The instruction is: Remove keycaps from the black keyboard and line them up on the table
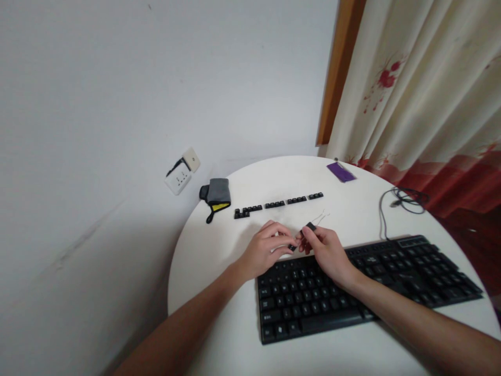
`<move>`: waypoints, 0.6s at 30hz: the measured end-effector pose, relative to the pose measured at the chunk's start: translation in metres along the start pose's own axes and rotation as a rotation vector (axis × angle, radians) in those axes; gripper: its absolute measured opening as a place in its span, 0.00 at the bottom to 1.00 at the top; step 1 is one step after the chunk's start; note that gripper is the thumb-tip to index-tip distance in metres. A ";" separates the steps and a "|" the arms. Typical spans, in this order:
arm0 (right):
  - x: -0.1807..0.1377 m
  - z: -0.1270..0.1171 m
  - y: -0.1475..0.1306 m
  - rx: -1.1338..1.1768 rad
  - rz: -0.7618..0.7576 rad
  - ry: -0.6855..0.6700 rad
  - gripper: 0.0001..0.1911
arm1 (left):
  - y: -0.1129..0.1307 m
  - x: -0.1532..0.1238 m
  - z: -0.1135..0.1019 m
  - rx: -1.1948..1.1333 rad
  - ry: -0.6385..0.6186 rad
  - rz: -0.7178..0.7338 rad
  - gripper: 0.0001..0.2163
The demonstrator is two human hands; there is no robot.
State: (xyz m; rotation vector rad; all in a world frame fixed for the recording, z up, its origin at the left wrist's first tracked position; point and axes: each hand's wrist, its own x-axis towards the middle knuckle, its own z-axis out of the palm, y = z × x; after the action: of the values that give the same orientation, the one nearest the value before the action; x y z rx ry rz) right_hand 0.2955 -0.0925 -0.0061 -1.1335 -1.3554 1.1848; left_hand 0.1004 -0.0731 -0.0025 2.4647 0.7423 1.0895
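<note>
A black keyboard (364,287) lies on a round white table (219,308). Both hands meet at its top left corner. My left hand (264,249) has its fingers curled and pinches a small black keycap (291,247). My right hand (326,251) is closed on a small black key puller (310,226) whose thin wire loops point away from me. A row of removed black keycaps (276,204) is lined up on the table beyond my hands.
A grey, black and yellow cloth (216,195) lies at the table's far left edge. A purple item (341,171) sits at the far edge. The keyboard cable (387,206) coils at the right. Wall sockets (182,169) and a curtain (426,89) stand behind.
</note>
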 end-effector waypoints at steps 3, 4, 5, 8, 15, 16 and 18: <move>-0.001 0.000 -0.001 0.019 0.039 0.016 0.23 | 0.001 0.002 -0.002 -0.023 0.077 -0.011 0.07; -0.001 0.000 -0.001 0.012 0.040 0.029 0.22 | 0.001 0.002 -0.003 -0.031 0.109 -0.022 0.06; -0.001 -0.001 -0.002 -0.005 0.032 0.041 0.21 | 0.002 0.003 -0.004 -0.039 0.139 -0.036 0.07; -0.002 -0.002 -0.005 -0.073 -0.057 0.062 0.17 | 0.001 0.004 -0.006 -0.049 0.191 -0.071 0.08; -0.006 0.001 -0.011 0.013 -0.138 -0.045 0.10 | 0.002 0.006 -0.007 -0.050 0.223 -0.121 0.10; -0.007 0.001 -0.011 -0.010 -0.138 -0.055 0.09 | 0.002 0.006 -0.007 -0.056 0.227 -0.119 0.10; -0.009 0.002 -0.011 -0.074 -0.132 -0.078 0.08 | 0.002 0.006 -0.007 -0.070 0.232 -0.105 0.11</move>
State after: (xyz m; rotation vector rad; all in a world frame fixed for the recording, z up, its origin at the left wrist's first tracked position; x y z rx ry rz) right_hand 0.2940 -0.1023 0.0036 -1.0418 -1.5206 1.1011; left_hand 0.0989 -0.0706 0.0068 2.2385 0.8747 1.3509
